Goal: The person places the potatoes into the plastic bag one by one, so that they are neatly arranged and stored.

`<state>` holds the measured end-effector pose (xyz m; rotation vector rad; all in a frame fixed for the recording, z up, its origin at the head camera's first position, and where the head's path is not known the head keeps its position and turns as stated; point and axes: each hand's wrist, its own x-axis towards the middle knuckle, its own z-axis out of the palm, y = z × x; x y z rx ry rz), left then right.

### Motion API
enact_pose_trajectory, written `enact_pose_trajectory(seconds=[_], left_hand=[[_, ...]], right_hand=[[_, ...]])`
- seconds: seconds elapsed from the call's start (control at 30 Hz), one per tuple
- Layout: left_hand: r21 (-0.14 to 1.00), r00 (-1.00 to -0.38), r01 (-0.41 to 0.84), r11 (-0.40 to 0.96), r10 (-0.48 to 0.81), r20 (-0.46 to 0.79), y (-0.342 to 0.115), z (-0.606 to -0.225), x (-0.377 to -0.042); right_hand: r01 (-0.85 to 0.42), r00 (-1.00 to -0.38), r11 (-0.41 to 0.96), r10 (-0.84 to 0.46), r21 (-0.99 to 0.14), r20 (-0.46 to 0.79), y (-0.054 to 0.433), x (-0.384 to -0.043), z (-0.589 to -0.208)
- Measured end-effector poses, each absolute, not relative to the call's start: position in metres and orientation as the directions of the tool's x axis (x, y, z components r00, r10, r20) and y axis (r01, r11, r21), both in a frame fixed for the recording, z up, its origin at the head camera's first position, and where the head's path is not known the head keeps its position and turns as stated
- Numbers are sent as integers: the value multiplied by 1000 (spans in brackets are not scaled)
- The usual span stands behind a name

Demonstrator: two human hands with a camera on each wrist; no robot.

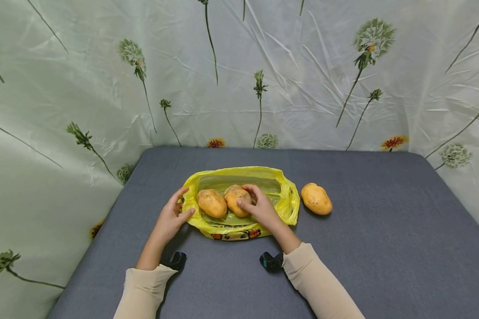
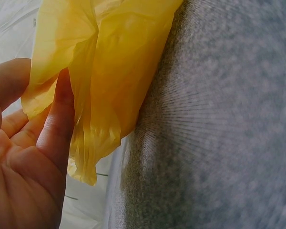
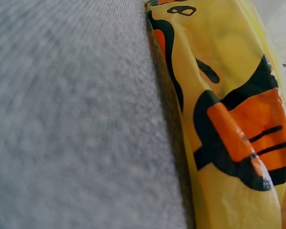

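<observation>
A yellow plastic bag lies with its mouth spread wide on the grey table, and two potatoes are inside it. My left hand holds the bag's left edge between thumb and fingers; the left wrist view shows the yellow film between them. Inside the bag, my right hand grips the right-hand potato, thumb on the near side and fingers over the top. The other potato lies just left of it. The right wrist view shows the bag's printed side, with most of that hand hidden.
A third potato lies on the table just right of the bag. Behind the table's far edge hangs a pale curtain with dandelion prints. Black wrist devices sit near both cuffs.
</observation>
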<state>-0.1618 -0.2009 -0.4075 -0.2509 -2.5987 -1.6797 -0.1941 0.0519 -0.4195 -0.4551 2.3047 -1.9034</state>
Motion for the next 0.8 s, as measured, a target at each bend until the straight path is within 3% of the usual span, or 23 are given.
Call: enact_pose_trajectory(seconds=[0.4, 0.8], left_hand=[[904, -983, 176, 390, 119, 140, -213, -437, -176], [894, -979, 200, 402, 124, 163, -215, -440, -177]], right_hand=[[-245, -940, 154, -280, -957, 196, 58, -190, -412], [-370, -916, 217, -250, -903, 314, 65, -183, -400]])
